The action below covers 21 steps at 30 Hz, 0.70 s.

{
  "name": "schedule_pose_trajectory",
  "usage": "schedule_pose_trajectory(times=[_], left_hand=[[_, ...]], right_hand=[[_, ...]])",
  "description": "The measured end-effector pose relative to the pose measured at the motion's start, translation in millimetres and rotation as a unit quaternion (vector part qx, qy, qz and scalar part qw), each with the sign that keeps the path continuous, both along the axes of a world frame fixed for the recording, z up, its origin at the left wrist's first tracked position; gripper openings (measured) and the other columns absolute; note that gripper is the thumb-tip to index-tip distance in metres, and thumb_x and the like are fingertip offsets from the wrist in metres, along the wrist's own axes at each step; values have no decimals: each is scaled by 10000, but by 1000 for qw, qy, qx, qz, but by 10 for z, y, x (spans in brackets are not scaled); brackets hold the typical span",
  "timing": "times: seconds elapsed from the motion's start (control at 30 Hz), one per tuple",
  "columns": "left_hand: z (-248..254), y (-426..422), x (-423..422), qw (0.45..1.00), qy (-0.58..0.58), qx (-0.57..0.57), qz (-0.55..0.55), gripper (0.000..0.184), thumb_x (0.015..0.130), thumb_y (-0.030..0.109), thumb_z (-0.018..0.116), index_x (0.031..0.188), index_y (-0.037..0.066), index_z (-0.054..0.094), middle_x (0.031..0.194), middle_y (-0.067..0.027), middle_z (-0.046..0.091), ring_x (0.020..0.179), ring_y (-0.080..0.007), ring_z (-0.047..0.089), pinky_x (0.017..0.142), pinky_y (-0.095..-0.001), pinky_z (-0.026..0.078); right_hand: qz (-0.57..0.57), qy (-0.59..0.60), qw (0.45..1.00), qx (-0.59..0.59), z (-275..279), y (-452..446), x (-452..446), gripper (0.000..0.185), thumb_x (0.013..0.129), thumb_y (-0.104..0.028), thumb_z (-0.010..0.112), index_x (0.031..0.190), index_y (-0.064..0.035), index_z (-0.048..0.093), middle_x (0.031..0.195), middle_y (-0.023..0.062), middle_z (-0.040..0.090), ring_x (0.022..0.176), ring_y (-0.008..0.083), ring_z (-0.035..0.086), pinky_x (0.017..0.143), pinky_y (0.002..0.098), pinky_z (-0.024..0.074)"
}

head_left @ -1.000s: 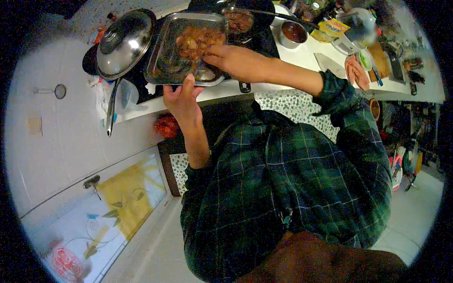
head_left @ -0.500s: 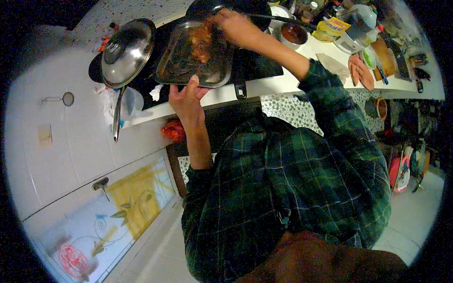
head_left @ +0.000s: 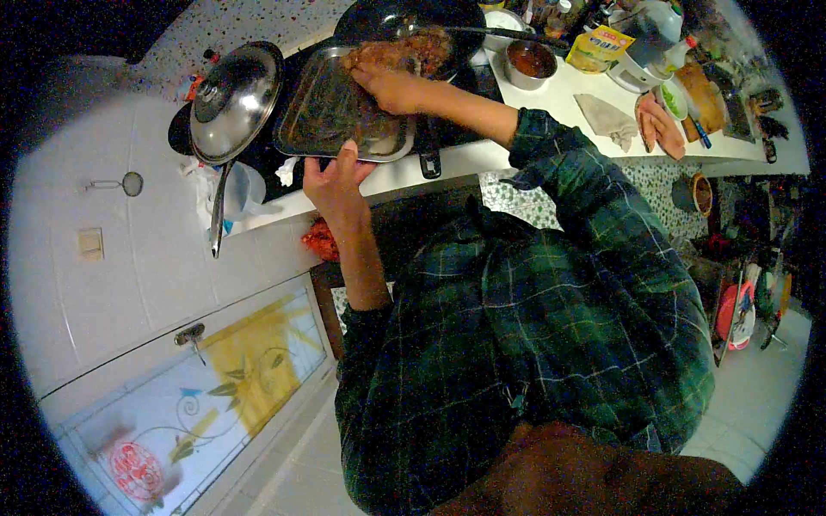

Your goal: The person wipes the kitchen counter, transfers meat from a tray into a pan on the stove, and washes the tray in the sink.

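Note:
My left hand (head_left: 340, 182) grips the near rim of a rectangular metal tray (head_left: 297, 116), thumb on top and fingers below. The tray is tilted over the stove, its inside streaked with brown residue. My right hand (head_left: 391, 90) reaches over the tray, its fingers closed at the left end of a long browned piece of food (head_left: 426, 50) that looks like cooked meat. This piece stretches from above the tray's far side to over the black wok (head_left: 391, 15) behind it. The fingertips are partly hidden against the food.
A lidded pan with a domed metal lid (head_left: 237, 99) stands left of the tray, handle towards me. To the right are a bowl of dark red sauce (head_left: 531, 62), a yellow packet (head_left: 600, 49), a grey cloth (head_left: 607, 116) and pink gloves or cloth (head_left: 660, 126).
My right hand has moved down and left, closer over the tray. The browned food has shifted right, from lying inside the tray to reaching over the wok. My left hand still holds the tray.

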<state>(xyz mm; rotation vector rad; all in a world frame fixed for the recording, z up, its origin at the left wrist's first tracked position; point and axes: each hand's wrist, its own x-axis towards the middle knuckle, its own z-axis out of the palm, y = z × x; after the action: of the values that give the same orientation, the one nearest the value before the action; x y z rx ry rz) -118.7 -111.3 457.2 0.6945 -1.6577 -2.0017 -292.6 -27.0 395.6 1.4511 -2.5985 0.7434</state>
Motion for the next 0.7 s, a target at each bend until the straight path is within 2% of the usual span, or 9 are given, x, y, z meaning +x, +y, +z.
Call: schedule_pose_trajectory(times=[0.07,0.17,0.2,0.3,0.37,0.47,0.57,0.67,0.7], left_hand=[[24,-31,9,1000,16,17,-12,386,760,21,598,1126,-3,477,953,-117,596,751,-175,608,526,-258,535],[-45,-159,7,999,10,21,-27,386,762,25,597,1129,1,477,956,-117,601,754,-179,614,531,-261,541],[-46,-197,18,999,11,22,-21,386,762,25,597,1129,1,477,956,-117,601,754,-179,614,531,-261,541],[-3,-243,9,999,21,15,-37,385,766,28,598,1131,4,475,964,-120,602,759,-181,617,540,-264,544],[8,-213,-9,997,65,18,-28,380,769,31,599,1129,6,478,965,-119,602,760,-177,616,533,-258,539],[18,-198,0,997,69,19,-36,377,768,18,596,1127,6,478,964,-119,603,748,-169,614,514,-244,529],[5,-206,12,999,27,25,-29,380,763,13,598,1122,0,475,957,-115,604,737,-166,615,496,-233,522],[-27,-236,11,998,42,33,-22,385,758,21,606,1118,-1,473,948,-111,605,722,-163,613,490,-231,518],[-52,-272,19,998,40,37,-21,385,758,21,606,1118,-1,473,948,-111,605,722,-163,613,490,-231,518]], right_hand=[[32,-29,995,-90,-110,-50,-224,515,715,-48,538,1220,-22,444,1210,220,465,1146,408,409,975,443,344],[-44,85,995,-15,-67,17,-438,519,702,-12,521,1214,-87,477,1150,202,511,1090,380,466,953,433,373],[-38,42,998,-28,-41,37,-513,537,678,-3,531,1204,-100,493,1105,208,532,1044,357,501,930,429,397],[1,26,995,-99,158,-52,-397,544,664,-19,542,1202,-90,493,1123,204,527,1044,360,500,924,434,399],[22,16,999,-22,103,-204,-226,532,646,57,480,1177,24,482,1239,204,455,1192,340,391,1017,374,314],[31,92,994,-41,15,-316,-306,541,653,56,490,1193,43,455,1254,217,436,1202,344,380,1032,372,294],[10,41,999,-19,26,-232,-439,561,660,46,504,1215,55,424,1278,212,415,1228,344,346,1032,376,296],[-106,67,990,-57,-49,-112,-584,560,669,16,521,1217,60,413,1291,211,402,1231,350,342,1027,386,306],[-89,103,990,25,-49,-15,-704,542,685,-11,521,1215,50,421,1275,214,417,1227,353,346,1022,401,311]])
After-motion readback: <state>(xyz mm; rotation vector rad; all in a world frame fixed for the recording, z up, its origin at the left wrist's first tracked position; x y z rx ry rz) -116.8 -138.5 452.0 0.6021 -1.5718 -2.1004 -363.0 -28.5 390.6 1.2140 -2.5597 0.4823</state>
